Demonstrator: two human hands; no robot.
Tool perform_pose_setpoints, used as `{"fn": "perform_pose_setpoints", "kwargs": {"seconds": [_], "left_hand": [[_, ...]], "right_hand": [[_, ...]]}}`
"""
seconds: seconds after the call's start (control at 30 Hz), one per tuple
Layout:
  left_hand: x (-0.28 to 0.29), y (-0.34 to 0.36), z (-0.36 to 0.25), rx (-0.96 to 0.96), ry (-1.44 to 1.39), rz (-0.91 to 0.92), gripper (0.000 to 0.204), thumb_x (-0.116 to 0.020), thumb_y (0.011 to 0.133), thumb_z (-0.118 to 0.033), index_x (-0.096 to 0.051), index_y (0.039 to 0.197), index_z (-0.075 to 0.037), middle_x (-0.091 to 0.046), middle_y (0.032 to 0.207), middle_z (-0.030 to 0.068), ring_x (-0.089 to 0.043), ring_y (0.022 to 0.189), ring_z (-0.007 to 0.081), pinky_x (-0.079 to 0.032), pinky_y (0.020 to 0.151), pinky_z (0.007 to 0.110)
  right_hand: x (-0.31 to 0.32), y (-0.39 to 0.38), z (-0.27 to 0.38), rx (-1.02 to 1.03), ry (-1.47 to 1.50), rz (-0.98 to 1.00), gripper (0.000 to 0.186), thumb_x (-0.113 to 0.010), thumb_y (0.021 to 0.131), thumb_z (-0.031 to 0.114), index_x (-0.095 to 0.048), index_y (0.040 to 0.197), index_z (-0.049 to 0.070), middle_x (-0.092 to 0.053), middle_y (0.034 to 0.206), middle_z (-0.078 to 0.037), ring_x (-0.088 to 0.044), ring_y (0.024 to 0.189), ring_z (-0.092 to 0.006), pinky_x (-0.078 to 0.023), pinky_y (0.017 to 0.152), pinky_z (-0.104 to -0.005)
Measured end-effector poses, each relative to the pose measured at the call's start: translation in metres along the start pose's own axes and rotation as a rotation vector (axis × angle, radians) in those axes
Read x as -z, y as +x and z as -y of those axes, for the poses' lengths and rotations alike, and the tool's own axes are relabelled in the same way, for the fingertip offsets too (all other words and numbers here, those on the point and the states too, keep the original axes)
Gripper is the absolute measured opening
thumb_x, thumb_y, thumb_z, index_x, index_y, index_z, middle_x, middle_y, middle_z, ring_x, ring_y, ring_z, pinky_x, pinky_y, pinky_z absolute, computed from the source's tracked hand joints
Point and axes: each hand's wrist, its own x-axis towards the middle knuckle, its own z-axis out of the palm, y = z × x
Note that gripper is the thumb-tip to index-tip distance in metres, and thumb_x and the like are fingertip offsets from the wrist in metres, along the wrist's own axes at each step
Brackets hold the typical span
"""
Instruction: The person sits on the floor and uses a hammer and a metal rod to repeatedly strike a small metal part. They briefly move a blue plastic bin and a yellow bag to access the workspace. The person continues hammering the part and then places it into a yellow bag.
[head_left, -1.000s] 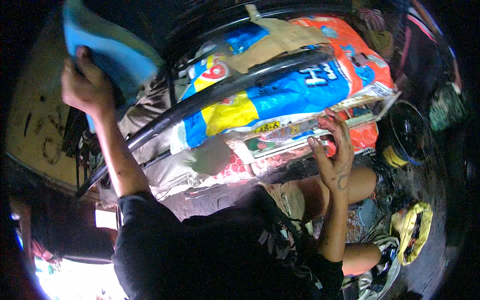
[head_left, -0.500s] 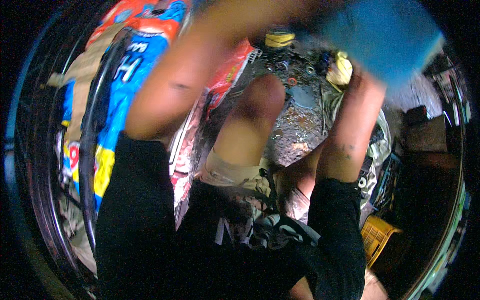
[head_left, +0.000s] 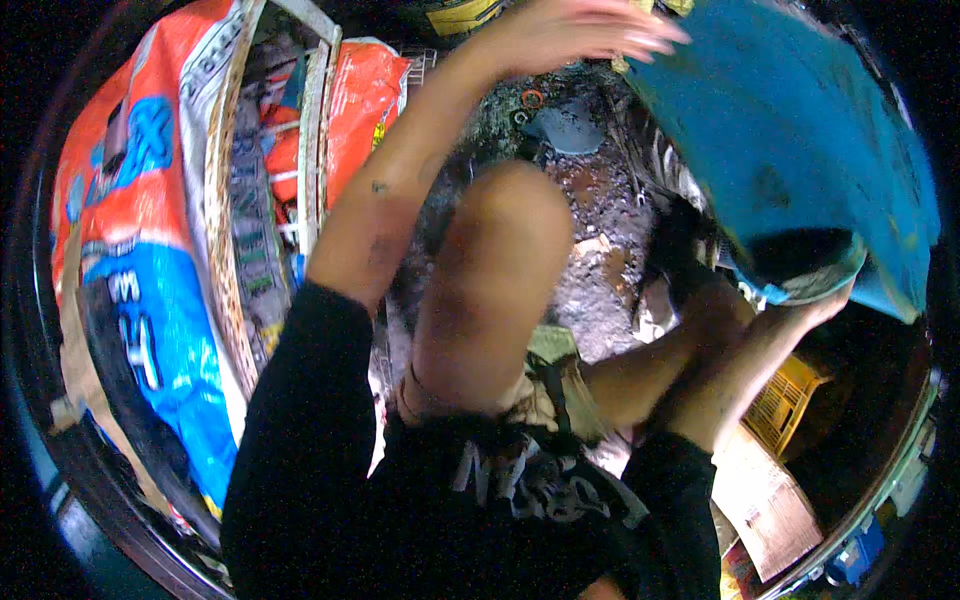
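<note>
A big, scuffed blue panel [head_left: 770, 130] tilts up at the right, with a dark opening and a pale blue curved rim [head_left: 825, 285] near its lower edge. I cannot make out exactly what it is. My right hand [head_left: 828, 303] grips that rim from below, its fingers partly hidden by it. Stretched forward across the top, my left hand [head_left: 595, 28] has its fingers extended and slightly blurred. Its fingertips reach the panel's upper left edge; whether they touch it I cannot tell.
Dark, wet, littered ground [head_left: 590, 200] lies before my knee, with an orange ring [head_left: 532, 98] and a flat grey-blue piece [head_left: 570, 132]. Orange and blue printed sacks [head_left: 170, 300] and a rusty metal frame [head_left: 222, 170] line the left. A yellow crate [head_left: 785, 405] and cardboard [head_left: 765, 500] are lower right.
The blue panel has come lower and nearer on the right, its opening now showing. My right hand has moved down and right with it. My left hand has come into view at the top.
</note>
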Motion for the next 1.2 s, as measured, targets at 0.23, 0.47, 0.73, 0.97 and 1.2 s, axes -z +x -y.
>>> {"fn": "perform_pose_setpoints", "kwargs": {"seconds": [0.23,0.47,0.73,0.97,1.2], "left_hand": [[0.058,-0.231,0.3,1.169,0.998,-0.653,0.055,-0.075,0.075,-0.039,-0.06,0.12,-0.012,-0.056,0.129,0.0176,-0.054,0.117,0.0386,-0.045,0.096,0.049],[0.033,-0.215,0.364,1.328,1.272,-0.426,0.07,-0.071,0.079,-0.045,-0.049,0.133,-0.007,-0.047,0.138,0.018,-0.043,0.13,0.0373,-0.037,0.1,0.061],[0.054,-0.197,0.288,0.869,0.633,-0.753,0.037,-0.062,0.09,-0.034,-0.063,0.108,-0.002,-0.067,0.077,0.009,-0.063,0.058,0.0194,-0.052,0.05,0.034],[-0.019,-0.046,-0.026,0.398,-0.19,-0.38,0.036,-0.061,0.092,-0.035,-0.064,0.107,-0.002,-0.065,0.079,0.0054,-0.062,0.063,0.0124,-0.051,0.055,0.027],[-0.1,0.019,-0.045,0.387,0.118,-0.047,0.036,-0.061,0.092,-0.038,-0.06,0.083,-0.003,-0.06,0.065,0.0032,-0.058,0.056,0.0115,-0.046,0.052,0.029]], "right_hand": [[0.051,-0.011,-0.026,0.25,-0.416,-0.218,0.048,-0.051,0.094,0.037,-0.054,0.131,0.006,-0.052,0.132,-0.011,-0.05,0.118,-0.0264,-0.037,0.103,-0.0422],[0.073,-0.027,-0.032,0.23,-0.413,-0.248,0.042,-0.056,0.093,0.041,-0.059,0.116,0.006,-0.056,0.112,-0.006,-0.054,0.1,-0.0212,-0.043,0.089,-0.0378],[0.044,-0.016,-0.051,0.143,-0.134,-0.061,0.041,-0.062,0.091,0.047,-0.064,0.1,0.007,-0.062,0.089,-0.001,-0.059,0.08,-0.0152,-0.049,0.074,-0.0327],[-0.003,-0.031,-0.067,0.008,0.059,0.148,0.047,-0.072,0.079,0.035,-0.057,0.113,0.005,-0.06,0.094,-0.005,-0.057,0.085,-0.0182,-0.047,0.077,-0.0329],[-0.054,-0.037,-0.097,-0.358,0.585,0.411,0.042,-0.072,0.081,0.023,-0.056,0.116,0.007,-0.064,0.089,-0.007,-0.064,0.078,-0.0191,-0.055,0.072,-0.0341]]}}
